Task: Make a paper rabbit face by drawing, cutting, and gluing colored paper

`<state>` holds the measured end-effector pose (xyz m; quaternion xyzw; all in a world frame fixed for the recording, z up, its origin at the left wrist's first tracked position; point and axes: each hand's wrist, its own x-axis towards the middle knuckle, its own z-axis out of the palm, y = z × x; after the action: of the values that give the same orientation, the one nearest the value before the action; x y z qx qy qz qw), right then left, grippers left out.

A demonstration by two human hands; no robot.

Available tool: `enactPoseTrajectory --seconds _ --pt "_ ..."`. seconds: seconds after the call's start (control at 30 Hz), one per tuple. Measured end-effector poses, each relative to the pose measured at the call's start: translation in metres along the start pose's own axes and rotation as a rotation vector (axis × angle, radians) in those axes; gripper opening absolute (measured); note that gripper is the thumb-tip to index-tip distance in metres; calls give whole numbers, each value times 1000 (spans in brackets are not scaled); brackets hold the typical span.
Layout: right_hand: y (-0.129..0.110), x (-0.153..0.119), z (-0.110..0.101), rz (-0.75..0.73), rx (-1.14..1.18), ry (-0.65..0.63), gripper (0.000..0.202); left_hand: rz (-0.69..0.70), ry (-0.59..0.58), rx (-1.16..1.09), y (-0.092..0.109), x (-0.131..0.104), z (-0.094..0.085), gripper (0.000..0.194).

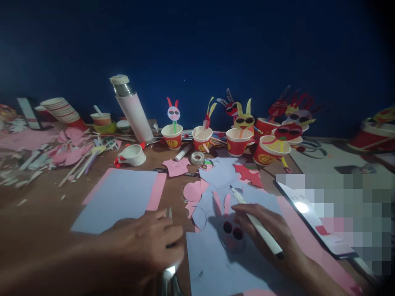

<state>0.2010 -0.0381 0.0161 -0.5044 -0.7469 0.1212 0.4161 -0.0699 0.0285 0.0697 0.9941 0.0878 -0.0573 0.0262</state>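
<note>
My right hand (271, 230) grips a white marker (258, 226), its dark tip pointing up and away. Beneath and left of that hand, a paper rabbit face (231, 240) with dark glasses lies on pale paper (210, 267). Two pink paper ears (221, 202) rise above the face. My left hand (151, 242) is closed around metal scissors (171, 271); a pointed silver end shows above the fingers and the handles below. The fingers hide their middle. Beyond this hand, a pale sheet (123, 193) lies over pink paper (157, 191).
Red paper cups (237, 144) with paper animal faces on sticks line the back. A pink thermos (135, 113) leans there. Tape (197, 158), a white cup (132, 155) and paper scraps (175, 167) lie in front. At right lies a phone (308, 218).
</note>
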Motion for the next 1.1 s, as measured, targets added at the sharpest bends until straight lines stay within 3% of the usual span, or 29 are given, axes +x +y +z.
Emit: enactPoseTrajectory --seconds 0.1,0.27,0.37,0.47,0.57,0.73,0.87,1.1 --pt "4 0 1 -3 13 -19 27 56 -46 -45 -28 7 0 18" --pt "9 0 1 -17 61 -29 31 -10 -65 26 -88 12 19 13" --pt "10 0 1 -21 53 -23 31 -20 -39 10 -103 9 25 10" --pt "10 -1 0 -6 38 -24 31 -50 40 -21 -94 4 22 13" --pt "11 -3 -3 83 71 2 29 -98 187 -79 -67 8 23 20" --pt "12 -7 -6 238 219 43 40 -62 386 -145 -24 41 36 25" --pt "13 -8 -7 319 236 83 35 -26 401 -160 -19 64 49 34" --pt "6 0 -4 486 179 79 11 -60 301 -219 -25 69 58 41"
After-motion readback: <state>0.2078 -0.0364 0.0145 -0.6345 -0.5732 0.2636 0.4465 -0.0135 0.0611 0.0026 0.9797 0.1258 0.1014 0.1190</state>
